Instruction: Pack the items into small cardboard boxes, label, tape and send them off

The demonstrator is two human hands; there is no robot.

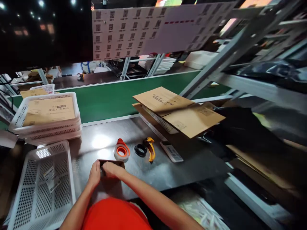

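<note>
A small brown cardboard box (112, 184) stands at the front edge of the metal table, close to my body. My left hand (95, 172) grips its left wall, thumb and fingers closed over the rim. Inside the top of the box is my right hand (111, 170), its fingers curled downward. A small dark item shows between the two hands, too unclear to name. Just behind the box lie a tape dispenser (122, 151) with an orange core, a black ring-shaped roll (140, 150) and a yellow tape cutter (150, 149).
At left is a white plastic basket (67, 169) with a small packet (51, 179) in it. Behind it, stacked baskets (78, 111) hold flat cardboard. An open carton (194, 119) and a white handheld device (171, 151) are on the right. A metal frame (223, 52) rises there.
</note>
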